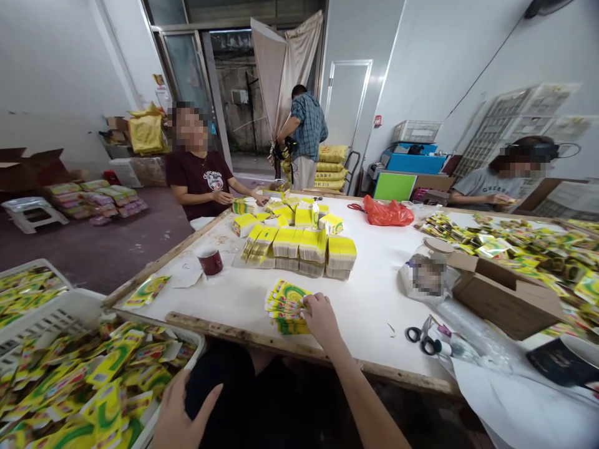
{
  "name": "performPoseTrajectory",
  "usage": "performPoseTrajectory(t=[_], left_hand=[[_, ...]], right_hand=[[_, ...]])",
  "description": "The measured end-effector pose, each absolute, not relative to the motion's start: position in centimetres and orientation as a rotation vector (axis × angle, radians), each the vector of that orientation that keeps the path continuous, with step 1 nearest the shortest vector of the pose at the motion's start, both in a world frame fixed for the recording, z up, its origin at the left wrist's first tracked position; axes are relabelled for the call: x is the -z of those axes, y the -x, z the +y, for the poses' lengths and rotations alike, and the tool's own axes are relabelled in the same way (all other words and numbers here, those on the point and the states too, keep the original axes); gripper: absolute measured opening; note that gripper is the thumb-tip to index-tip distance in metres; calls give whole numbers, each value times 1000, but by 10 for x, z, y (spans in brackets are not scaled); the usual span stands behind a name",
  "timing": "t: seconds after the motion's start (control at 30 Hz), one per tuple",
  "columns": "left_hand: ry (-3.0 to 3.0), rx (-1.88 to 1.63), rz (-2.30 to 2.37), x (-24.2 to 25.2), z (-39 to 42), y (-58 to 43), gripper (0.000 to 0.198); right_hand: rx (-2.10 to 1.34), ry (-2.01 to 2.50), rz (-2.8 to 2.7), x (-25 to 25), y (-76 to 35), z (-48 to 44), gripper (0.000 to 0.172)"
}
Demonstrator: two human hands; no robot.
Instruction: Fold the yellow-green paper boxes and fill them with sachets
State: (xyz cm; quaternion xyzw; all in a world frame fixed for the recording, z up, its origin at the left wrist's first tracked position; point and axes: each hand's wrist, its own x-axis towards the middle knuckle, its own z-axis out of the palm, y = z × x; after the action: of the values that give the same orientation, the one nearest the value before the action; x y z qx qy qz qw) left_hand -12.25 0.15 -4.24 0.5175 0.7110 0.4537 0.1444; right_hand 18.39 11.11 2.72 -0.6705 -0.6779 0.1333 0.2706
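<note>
At the table's near edge, my right hand pinches the right side of a fanned stack of yellow-green packets. More packets lie beneath that fan. My left hand is low in the view, thumb and fingers apart with nothing in it, beside the rim of a white plastic crate. Loose yellow packets fill this crate. Past my right hand, blocks of stacked yellow cards or sleeves stand in a row on the white table.
A maroon mug stands left of the row. Scissors, an open cardboard box, a dark mug and a red plastic bag are to the right. Wooden strips edge the table. Two co-workers sit around; another person stands behind.
</note>
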Motion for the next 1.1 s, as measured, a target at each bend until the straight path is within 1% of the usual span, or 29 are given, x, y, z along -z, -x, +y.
performPoseTrajectory(t=[0.07, 0.17, 0.43, 0.47, 0.6, 0.63, 0.73, 0.8, 1.1], left_hand=[[-1470, -1278, 1952, 56, 1, 111, 74], [-1504, -1250, 1862, 61, 3, 101, 66], [-1531, -1240, 1789, 56, 3, 97, 61], [-1530, -1239, 1785, 57, 2, 96, 61], [-1522, -1234, 1758, 56, -4, 94, 57], [-1522, -1230, 1751, 55, -5, 93, 56], [-1535, -1207, 1720, 50, -7, 88, 53], [-1553, -1184, 1685, 46, -7, 84, 50], [-1558, -1163, 1575, 45, -9, 78, 42]], right_hand=[[-351, 1857, -1839, -27, -183, 111, 21], [-326, 1955, -1839, -30, -183, 110, 24], [-307, 2081, -1860, -36, -180, 112, 14], [-303, 2086, -1861, -36, -180, 113, 15], [-262, 2111, -1839, -35, -180, 114, 31], [-260, 2112, -1841, -35, -180, 114, 31], [-267, 2089, -1859, -36, -181, 115, 20], [-267, 2068, -1852, -36, -181, 115, 16], [-347, 1882, -1685, -27, -175, 113, 23]])
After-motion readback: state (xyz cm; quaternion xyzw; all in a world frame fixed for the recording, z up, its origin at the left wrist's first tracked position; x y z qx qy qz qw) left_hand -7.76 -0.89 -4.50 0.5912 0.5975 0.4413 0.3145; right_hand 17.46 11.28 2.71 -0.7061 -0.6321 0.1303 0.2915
